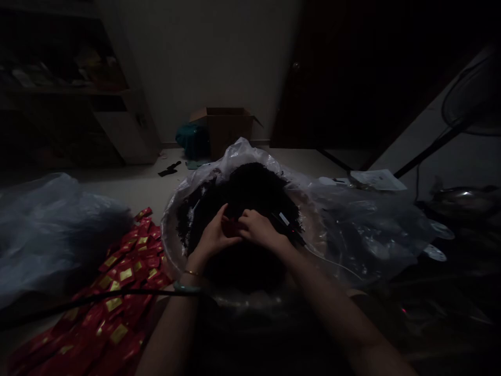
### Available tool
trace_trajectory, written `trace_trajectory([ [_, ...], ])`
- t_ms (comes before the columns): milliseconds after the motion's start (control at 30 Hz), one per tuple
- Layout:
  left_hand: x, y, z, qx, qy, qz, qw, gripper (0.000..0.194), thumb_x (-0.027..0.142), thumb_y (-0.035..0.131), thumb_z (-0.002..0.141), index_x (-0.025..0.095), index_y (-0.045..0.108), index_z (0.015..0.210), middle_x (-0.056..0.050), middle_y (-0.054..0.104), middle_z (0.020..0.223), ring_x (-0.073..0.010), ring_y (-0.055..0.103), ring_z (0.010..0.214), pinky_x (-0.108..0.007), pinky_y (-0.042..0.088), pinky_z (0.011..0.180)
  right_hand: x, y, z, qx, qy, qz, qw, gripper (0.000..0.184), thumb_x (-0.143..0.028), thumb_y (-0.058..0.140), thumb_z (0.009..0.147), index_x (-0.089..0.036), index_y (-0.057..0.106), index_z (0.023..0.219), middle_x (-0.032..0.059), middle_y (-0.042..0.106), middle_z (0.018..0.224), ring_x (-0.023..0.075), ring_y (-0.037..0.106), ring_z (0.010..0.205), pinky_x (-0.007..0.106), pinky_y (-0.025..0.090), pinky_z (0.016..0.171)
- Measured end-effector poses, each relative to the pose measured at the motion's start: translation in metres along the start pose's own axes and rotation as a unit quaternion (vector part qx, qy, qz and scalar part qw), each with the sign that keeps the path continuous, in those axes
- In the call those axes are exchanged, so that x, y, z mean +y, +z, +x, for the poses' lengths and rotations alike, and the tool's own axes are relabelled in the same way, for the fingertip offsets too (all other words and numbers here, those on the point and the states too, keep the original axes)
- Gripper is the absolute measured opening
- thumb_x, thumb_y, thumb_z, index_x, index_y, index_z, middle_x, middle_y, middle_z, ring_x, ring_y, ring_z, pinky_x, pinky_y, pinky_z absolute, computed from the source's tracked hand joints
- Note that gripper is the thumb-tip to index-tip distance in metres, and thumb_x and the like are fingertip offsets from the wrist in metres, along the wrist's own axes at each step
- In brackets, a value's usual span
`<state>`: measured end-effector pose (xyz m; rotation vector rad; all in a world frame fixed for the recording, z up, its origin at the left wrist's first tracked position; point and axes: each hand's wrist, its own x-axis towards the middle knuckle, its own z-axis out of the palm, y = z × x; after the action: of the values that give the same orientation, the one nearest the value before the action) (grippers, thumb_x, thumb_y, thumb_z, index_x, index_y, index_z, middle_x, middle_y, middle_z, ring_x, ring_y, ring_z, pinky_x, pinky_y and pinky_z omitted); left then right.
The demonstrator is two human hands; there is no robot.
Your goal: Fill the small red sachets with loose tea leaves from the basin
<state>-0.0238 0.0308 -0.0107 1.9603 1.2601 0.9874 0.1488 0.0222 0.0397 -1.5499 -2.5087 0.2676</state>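
My left hand (214,233) and my right hand (257,227) come together over a wide tub (167,245) lined with clear plastic. Between them is a small dark red packet (230,227), partly covered by my fingers. My left hand curves around its left side, with the thumb reaching toward my right hand. The fingers of my right hand are bent over its other side. Dark loose material, like dry tea leaves (250,183), is heaped in the tub. A slim dark device (288,225) with a pale display and a red light lies on the heap, right of my hands.
Many red packets with gold labels (125,274) are piled at the left, beside a large clear plastic bag (55,230). Another plastic sheet (371,235) spreads at the right. Behind stand an open cardboard box (230,128) and a teal bag (192,140). A fan (475,99) is at far right.
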Motion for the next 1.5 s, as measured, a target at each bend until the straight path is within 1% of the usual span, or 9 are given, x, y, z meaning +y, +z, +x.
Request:
trace_trajectory([
  [200, 0.016, -0.010, 0.001, -0.047, -0.028, -0.143, 0.988, 0.033, 0.039, 0.065, 0.073, 0.018, 0.068, 0.098, -0.007, 0.069, 0.098, -0.0214, 0.062, 0.092, -0.033, 0.049, 0.083, 0.020, -0.010, -0.001, -0.025, -0.058, 0.116, 0.991, 0.008, -0.014, 0.062, 0.081, -0.015, 0.068, 0.087, 0.0045, 0.060, 0.091, 0.0121, 0.057, 0.077, 0.022, 0.041, 0.068],
  [367, 0.014, 0.000, 0.002, -0.019, -0.117, -0.204, 0.972, 0.029, 0.040, 0.069, 0.067, 0.016, 0.067, 0.084, -0.004, 0.071, 0.080, -0.0194, 0.065, 0.074, -0.029, 0.052, 0.066, 0.018, -0.013, 0.000, -0.073, -0.049, 0.143, 0.986, 0.010, -0.024, 0.068, 0.077, -0.015, 0.071, 0.080, 0.0036, 0.062, 0.084, 0.0114, 0.056, 0.069, 0.020, 0.039, 0.061],
  [533, 0.005, 0.004, 0.003, -0.023, -0.058, -0.098, 0.993, 0.022, 0.036, 0.064, 0.072, 0.019, 0.069, 0.085, -0.004, 0.072, 0.084, -0.0191, 0.065, 0.077, -0.028, 0.050, 0.070, 0.016, -0.003, 0.004, -0.175, -0.013, 0.159, 0.972, 0.015, -0.027, 0.062, 0.080, -0.015, 0.071, 0.078, 0.0010, 0.063, 0.066, 0.0123, 0.056, 0.060, 0.020, 0.035, 0.054],
  [767, -0.001, 0.006, 0.007, 0.043, -0.072, -0.141, 0.986, 0.023, 0.035, 0.062, 0.071, 0.017, 0.069, 0.084, -0.006, 0.072, 0.085, -0.0198, 0.065, 0.080, -0.030, 0.049, 0.075, 0.016, -0.010, 0.002, -0.057, -0.006, 0.173, 0.983, 0.015, -0.027, 0.067, 0.076, -0.013, 0.069, 0.082, 0.0024, 0.066, 0.075, 0.0128, 0.057, 0.066, 0.021, 0.035, 0.058],
  [1100, 0.008, 0.016, 0.004, 0.019, -0.124, -0.206, 0.970, 0.024, 0.040, 0.057, 0.070, 0.018, 0.061, 0.079, 0.000, 0.064, 0.073, -0.0145, 0.058, 0.067, -0.024, 0.045, 0.062, 0.011, -0.008, 0.010, -0.178, 0.026, 0.205, 0.962, 0.026, -0.028, 0.052, 0.085, -0.013, 0.067, 0.071, -0.0015, 0.059, 0.056, 0.0096, 0.049, 0.051, 0.020, 0.032, 0.049],
  [1200, 0.010, 0.017, 0.006, 0.032, -0.109, -0.204, 0.972, 0.024, 0.041, 0.055, 0.071, 0.018, 0.059, 0.077, 0.000, 0.062, 0.075, -0.0142, 0.057, 0.072, -0.024, 0.046, 0.066, 0.015, -0.008, 0.011, -0.110, 0.007, 0.187, 0.976, 0.021, -0.030, 0.058, 0.082, -0.015, 0.067, 0.069, 0.0006, 0.062, 0.064, 0.0104, 0.052, 0.056, 0.020, 0.035, 0.052],
  [1300, 0.010, 0.018, 0.007, 0.053, -0.103, -0.206, 0.972, 0.024, 0.041, 0.055, 0.072, 0.018, 0.058, 0.078, 0.001, 0.061, 0.075, -0.0138, 0.057, 0.072, -0.024, 0.045, 0.067, 0.020, -0.003, 0.009, 0.044, 0.023, 0.205, 0.978, 0.009, -0.025, 0.067, 0.074, -0.017, 0.068, 0.077, 0.0025, 0.064, 0.078, 0.0130, 0.057, 0.069, 0.022, 0.042, 0.063],
  [1400, 0.011, 0.018, 0.007, 0.078, -0.105, -0.225, 0.966, 0.023, 0.040, 0.058, 0.072, 0.018, 0.058, 0.078, 0.001, 0.060, 0.074, -0.0131, 0.056, 0.070, -0.023, 0.045, 0.065, 0.023, 0.010, 0.005, 0.142, 0.101, 0.315, 0.933, 0.032, -0.022, 0.070, 0.067, -0.018, 0.065, 0.099, 0.0015, 0.065, 0.082, 0.0142, 0.060, 0.075, 0.026, 0.045, 0.068],
  [1500, 0.013, 0.018, 0.006, 0.095, -0.105, -0.252, 0.957, 0.023, 0.040, 0.060, 0.072, 0.017, 0.059, 0.079, 0.001, 0.062, 0.075, -0.0134, 0.058, 0.071, -0.024, 0.046, 0.065, 0.025, 0.023, 0.001, 0.129, 0.162, 0.432, 0.877, 0.028, -0.030, 0.069, 0.067, -0.015, 0.066, 0.091, 0.0025, 0.067, 0.078, 0.0152, 0.061, 0.070, 0.027, 0.047, 0.064],
])
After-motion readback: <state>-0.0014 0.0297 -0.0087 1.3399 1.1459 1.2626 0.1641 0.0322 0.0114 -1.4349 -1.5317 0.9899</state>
